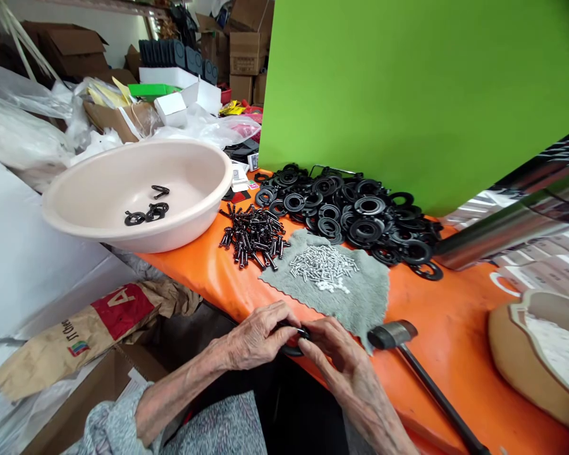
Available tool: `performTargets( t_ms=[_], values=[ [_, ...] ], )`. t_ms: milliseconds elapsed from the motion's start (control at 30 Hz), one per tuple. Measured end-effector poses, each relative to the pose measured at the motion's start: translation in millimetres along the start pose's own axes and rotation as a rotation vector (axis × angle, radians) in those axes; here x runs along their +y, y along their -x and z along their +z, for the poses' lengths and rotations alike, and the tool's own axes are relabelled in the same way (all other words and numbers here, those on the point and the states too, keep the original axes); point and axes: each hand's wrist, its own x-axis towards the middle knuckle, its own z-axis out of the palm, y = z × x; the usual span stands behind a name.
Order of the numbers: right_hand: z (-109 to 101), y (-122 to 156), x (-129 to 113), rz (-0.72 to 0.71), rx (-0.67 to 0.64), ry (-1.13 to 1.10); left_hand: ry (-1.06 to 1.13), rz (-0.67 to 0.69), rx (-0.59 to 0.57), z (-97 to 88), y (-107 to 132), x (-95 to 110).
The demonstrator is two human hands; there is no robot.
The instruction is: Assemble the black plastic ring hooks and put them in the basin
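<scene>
At the near edge of the orange-covered table, my left hand and my right hand are closed on a black ring, partly hidden by the fingers. A small dark shiny piece shows between the fingertips at its upper side. Just beyond my hands, a grey-green cloth carries a heap of small silvery pins and several tiny white pieces. Left of the cloth lies a pile of dark metal pieces. Behind, black rings are heaped against the green panel.
A large pale basin with several black ring pieces stands at left. A hammer lies right of my hands. Farther right are a tan container with white contents and a shiny metal cylinder. A green panel rises behind.
</scene>
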Motion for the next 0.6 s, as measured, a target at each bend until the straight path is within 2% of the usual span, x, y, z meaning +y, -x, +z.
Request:
performTargets(
  t_ms=[167,333,400,467,533,600],
  values=[
    [5.4,1.5,-5.5,0.031,0.013,-0.038,0.146,0.020,0.013,-0.3,3.1,-10.7],
    [7.2,1.6,-4.8,0.051,0.027,-0.002,0.222,-0.113,-0.030,-7.5,3.7,-8.1],
    [8.4,0.5,-2.9,0.073,0.016,0.008,0.146,-0.117,-0.098,-11.4,3.2,0.3],
    [11.1,-2.8,-2.2,0.094,-0.001,-0.023,-0.028,-0.036,-0.163,-13.0,2.1,11.1],
    [13.6,-7.5,-3.9,0.107,-0.014,-0.071,-0.243,0.031,-0.175,-10.7,0.2,19.8],
    [11.2,-10.6,-6.9,0.104,-0.029,-0.099,-0.386,0.045,-0.139,-5.8,-2.4,22.5]
  ],
)
